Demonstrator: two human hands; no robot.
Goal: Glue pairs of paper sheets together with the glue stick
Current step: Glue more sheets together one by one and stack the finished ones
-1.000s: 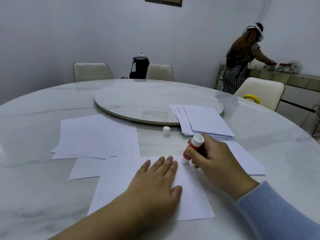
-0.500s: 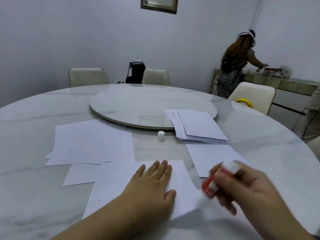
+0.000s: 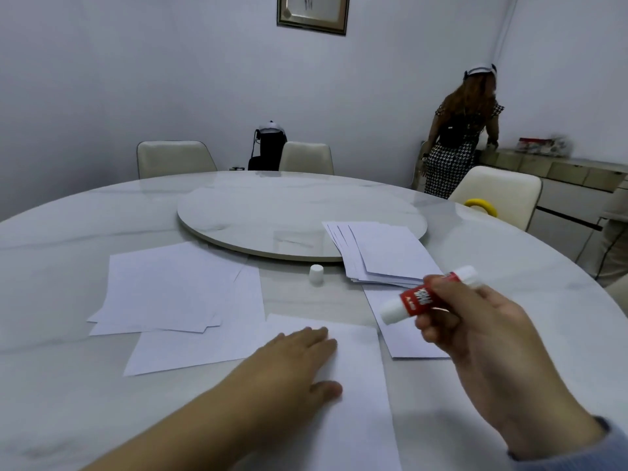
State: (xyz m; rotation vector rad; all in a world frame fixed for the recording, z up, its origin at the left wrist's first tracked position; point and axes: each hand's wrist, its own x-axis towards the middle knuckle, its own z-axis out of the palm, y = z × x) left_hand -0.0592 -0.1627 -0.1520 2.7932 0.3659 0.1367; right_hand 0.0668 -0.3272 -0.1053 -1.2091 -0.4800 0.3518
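Right hand [image 3: 475, 338], raised above the table [image 3: 51, 385], grips a red-and-white glue stick [image 3: 429, 294] in curled fingers; the stick lies tilted, its lower end pointing down-left. Left hand [image 3: 299, 358] rests flat, fingers straight and together, on the near sheet of paper [image 3: 360, 419]. The two hands are apart. A white cap [image 3: 316, 274] stands farther off, between loose sheets [image 3: 170, 287] at left and a fanned stack [image 3: 384, 253] at right.

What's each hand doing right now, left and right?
Left hand: open, fingers flat on the paper sheet, pressing it to the table.
Right hand: closed around the glue stick, held up above the sheets, cap off.
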